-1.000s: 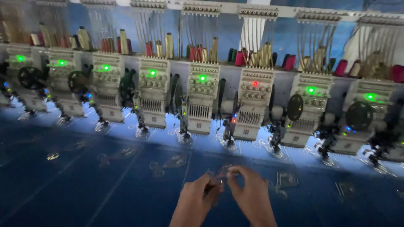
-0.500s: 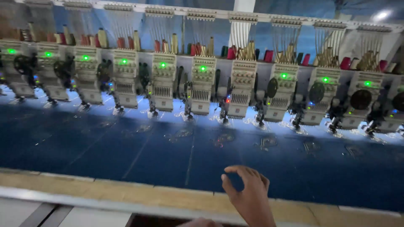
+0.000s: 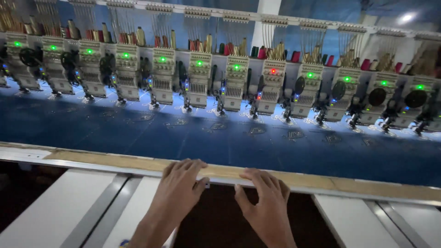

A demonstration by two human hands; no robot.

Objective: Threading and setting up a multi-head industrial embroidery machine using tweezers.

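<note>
Behind the work area runs a long row of multi-head embroidery machine heads (image 3: 197,82), most lit with green indicator lamps and one with a red lamp (image 3: 274,71); cones of coloured thread (image 3: 138,36) stand along the top. Below the heads lies a wide sheet of dark blue fabric (image 3: 183,138), carrying faint stitched motifs in a line under the needles.

Along the near edge of the fabric runs a tan wooden frame rail (image 3: 115,161). Its long axis lies left to right across the view, dropping slightly toward the right, and it does not point toward the person.

Changes from the earlier frames: one second ago both hands were raised together over the blue fabric, pinching a small item (too blurred to identify). Half a second ago only one hand showed, spread above the rail. Now both hands are down at the rail.

The left hand (image 3: 181,186) rests open, fingers spread, fingertips on the rail. The right hand (image 3: 264,197) is likewise open and flat, fingertips at the rail edge, holding nothing. White bench panels (image 3: 59,206) lie either side of a dark gap (image 3: 220,220) beneath the wrists.
</note>
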